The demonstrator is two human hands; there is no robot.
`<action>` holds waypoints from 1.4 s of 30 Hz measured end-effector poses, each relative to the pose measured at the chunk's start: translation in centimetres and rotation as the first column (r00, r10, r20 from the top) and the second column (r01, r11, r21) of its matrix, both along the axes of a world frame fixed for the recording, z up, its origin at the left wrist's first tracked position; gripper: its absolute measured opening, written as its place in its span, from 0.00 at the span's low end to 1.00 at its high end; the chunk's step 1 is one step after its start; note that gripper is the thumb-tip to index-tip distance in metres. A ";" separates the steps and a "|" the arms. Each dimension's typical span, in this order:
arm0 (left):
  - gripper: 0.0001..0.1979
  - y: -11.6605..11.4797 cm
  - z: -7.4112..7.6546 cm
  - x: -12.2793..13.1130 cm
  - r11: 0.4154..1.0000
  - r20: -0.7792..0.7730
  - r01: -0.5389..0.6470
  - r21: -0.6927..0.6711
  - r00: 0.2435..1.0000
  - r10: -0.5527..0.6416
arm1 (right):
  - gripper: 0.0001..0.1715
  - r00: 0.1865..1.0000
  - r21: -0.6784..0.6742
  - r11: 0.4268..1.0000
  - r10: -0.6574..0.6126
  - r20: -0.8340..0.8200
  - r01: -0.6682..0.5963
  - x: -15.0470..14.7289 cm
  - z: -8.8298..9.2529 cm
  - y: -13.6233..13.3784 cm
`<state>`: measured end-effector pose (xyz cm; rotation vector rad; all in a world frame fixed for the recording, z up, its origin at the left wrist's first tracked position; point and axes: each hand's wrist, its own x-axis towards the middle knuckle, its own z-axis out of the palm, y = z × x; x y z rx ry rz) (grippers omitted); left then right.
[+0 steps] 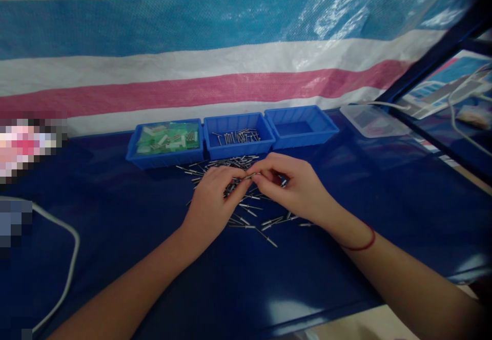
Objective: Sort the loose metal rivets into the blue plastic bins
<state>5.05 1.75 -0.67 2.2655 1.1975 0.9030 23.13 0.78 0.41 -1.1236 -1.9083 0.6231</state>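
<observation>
My left hand (215, 196) and my right hand (294, 186) meet above a scattered pile of thin metal pins (246, 212) on the dark blue table (154, 237). Both hands are closed in a pinch, and between their fingertips they share one small metal pin (249, 176). A red string circles my right wrist (363, 242). Just behind the hands stand three blue trays: the left tray (166, 145) holds green-bagged small parts, the middle tray (238, 136) holds several pins, and nothing shows inside the right tray (302, 125).
A clear plastic lid or box (374, 121) lies at the back right. A white cable (65, 258) curves across the table's left side. A striped tarp (230, 48) hangs behind. A dark blue frame post (430, 63) rises at the right, with more cables beyond.
</observation>
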 end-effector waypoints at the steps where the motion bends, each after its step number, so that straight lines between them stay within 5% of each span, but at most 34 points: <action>1: 0.04 0.0 0.1 -0.1 1.000 0.003 -0.020 0.002 1.000 0.020 | 0.08 1.000 0.018 1.000 0.000 0.020 0.000 0.1 0.0 0.1; 9: 0.05 0.0 0.1 -0.3 0.999 0.035 -0.034 0.024 0.999 0.033 | 0.09 0.986 0.054 0.998 0.031 0.161 -0.040 0.2 0.0 0.1; 14: 0.07 0.3 1.3 -0.9 0.998 -0.005 -0.067 0.002 0.998 0.067 | 0.10 0.934 0.230 0.930 -0.324 0.148 0.286 0.2 0.2 2.3; 19: 0.08 0.4 1.0 -3.4 0.992 -0.190 -0.021 0.125 0.981 0.044 | 0.12 0.863 0.344 0.879 -0.430 0.267 0.331 0.4 0.3 4.6; 22: 0.15 0.0 -0.2 -4.7 0.984 -0.282 0.012 0.175 0.959 0.039 | 0.10 0.907 0.282 0.931 -0.310 0.286 0.229 0.1 0.4 3.5; 24: 0.21 -0.3 -1.0 -5.1 0.983 -0.327 0.014 0.181 0.944 0.047 | 0.08 0.937 0.178 0.982 -0.114 0.332 0.056 -0.2 0.5 2.2; 28: 0.27 -0.6 -1.8 -5.0 0.987 -0.396 0.039 0.157 0.918 0.027 | 0.09 0.890 0.037 0.985 0.136 0.434 -0.169 -0.6 0.0 0.9; 36: 0.30 -0.7 -1.9 -4.6 0.992 -0.487 0.047 0.116 0.873 0.015 | 0.09 0.784 0.058 0.984 0.099 0.613 -0.170 -0.9 -0.5 1.2; 42: 0.30 -0.8 -2.0 -4.6 0.987 -0.431 0.015 0.157 0.901 0.055 | 0.08 0.801 -0.013 0.987 0.139 0.582 -0.162 -1.2 -0.9 1.1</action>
